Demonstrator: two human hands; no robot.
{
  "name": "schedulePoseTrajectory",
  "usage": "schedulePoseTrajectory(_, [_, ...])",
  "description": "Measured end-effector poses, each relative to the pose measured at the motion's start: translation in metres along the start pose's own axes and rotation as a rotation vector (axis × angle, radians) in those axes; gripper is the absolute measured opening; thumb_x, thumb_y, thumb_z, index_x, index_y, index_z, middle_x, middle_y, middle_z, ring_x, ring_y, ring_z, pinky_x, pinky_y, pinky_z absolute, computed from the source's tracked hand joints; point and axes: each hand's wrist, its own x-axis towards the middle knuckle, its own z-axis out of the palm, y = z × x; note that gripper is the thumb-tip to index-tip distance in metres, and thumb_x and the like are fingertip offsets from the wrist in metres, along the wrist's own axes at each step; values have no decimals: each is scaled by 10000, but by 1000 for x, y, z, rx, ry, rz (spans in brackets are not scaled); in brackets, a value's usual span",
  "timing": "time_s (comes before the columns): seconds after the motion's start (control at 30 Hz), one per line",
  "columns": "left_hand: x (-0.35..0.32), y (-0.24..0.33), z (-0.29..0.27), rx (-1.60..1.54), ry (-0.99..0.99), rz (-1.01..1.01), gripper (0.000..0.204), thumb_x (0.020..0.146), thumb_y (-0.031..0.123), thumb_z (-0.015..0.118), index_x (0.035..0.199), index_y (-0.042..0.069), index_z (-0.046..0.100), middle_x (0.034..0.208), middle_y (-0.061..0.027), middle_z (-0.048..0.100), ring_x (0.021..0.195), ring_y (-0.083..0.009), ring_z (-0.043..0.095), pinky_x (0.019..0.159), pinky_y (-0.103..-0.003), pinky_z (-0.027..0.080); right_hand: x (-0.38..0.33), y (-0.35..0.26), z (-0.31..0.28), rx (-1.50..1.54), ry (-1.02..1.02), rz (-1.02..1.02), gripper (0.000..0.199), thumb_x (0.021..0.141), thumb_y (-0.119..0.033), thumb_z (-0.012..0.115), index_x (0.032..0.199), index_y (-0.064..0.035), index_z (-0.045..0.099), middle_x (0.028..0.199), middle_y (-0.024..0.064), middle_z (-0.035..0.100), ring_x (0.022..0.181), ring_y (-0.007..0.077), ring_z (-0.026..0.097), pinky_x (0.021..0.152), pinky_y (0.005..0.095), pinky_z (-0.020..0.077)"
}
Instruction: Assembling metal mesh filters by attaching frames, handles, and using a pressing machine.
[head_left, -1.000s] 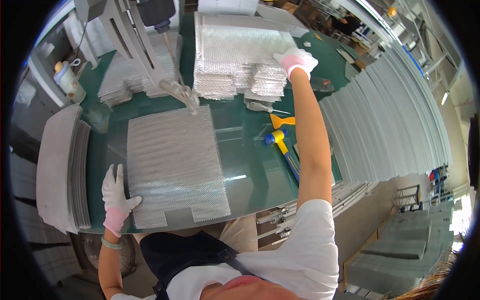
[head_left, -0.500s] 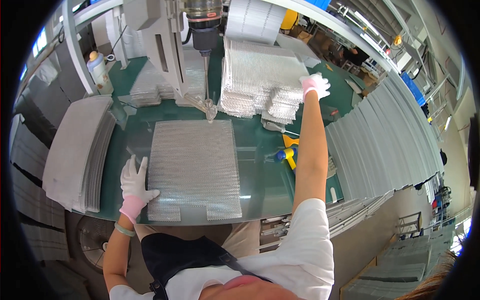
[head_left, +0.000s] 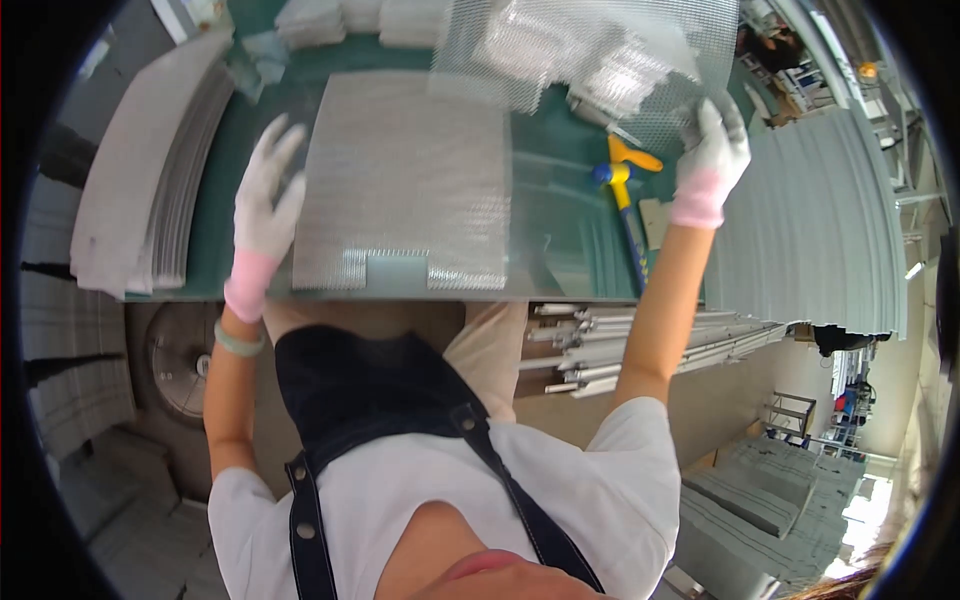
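Note:
My right hand [head_left: 712, 150], in a white glove with a pink cuff, grips the right edge of a thin metal mesh sheet [head_left: 590, 50] and holds it in the air above the green table [head_left: 560, 250]. Another mesh sheet [head_left: 410, 180] lies flat on the table in front of me. My left hand [head_left: 265, 205], gloved the same way, hovers with fingers spread at that flat sheet's left edge; whether it touches is unclear. A pile of mesh sheets [head_left: 620, 75] shows blurred behind the lifted one.
A stack of grey curved sheets [head_left: 140, 170] lies at the table's left. A yellow and blue hand tool [head_left: 620, 175] rests right of the flat sheet. Corrugated grey panels [head_left: 810, 220] stand at the right. Metal rods [head_left: 610, 345] stick out under the table edge.
My right hand has taken a mesh sheet off the far pile and drawn it toward me through the air. My left hand moved up along the flat sheet's left edge.

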Motion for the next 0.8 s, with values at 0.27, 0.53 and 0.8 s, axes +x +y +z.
schedulePoseTrajectory(0.27, [7,18,4,-554,-223,-520,712,770,91,609,1357,-9,219,1070,-137,570,819,-104,566,714,-220,468,-169,25,19,-259,-219,242,577,755,-21,630,1274,12,380,1197,139,508,1077,185,487,886,281,404])
schedulePoseTrajectory(0.53, [-19,-23,1,-322,-281,-592,823,701,212,676,1373,53,228,1358,-154,350,1104,-186,458,911,-273,387,-194,32,16,-943,-690,346,899,629,-423,722,1328,-111,251,1009,197,588,804,360,607,688,384,494])
schedulePoseTrajectory(0.8, [-29,-49,12,-113,-325,-517,834,664,278,683,1371,126,269,1159,-142,514,874,-202,535,815,-290,435,-201,55,14,-1039,-741,322,917,618,-473,716,1335,-144,248,927,171,613,773,356,609,665,392,493])
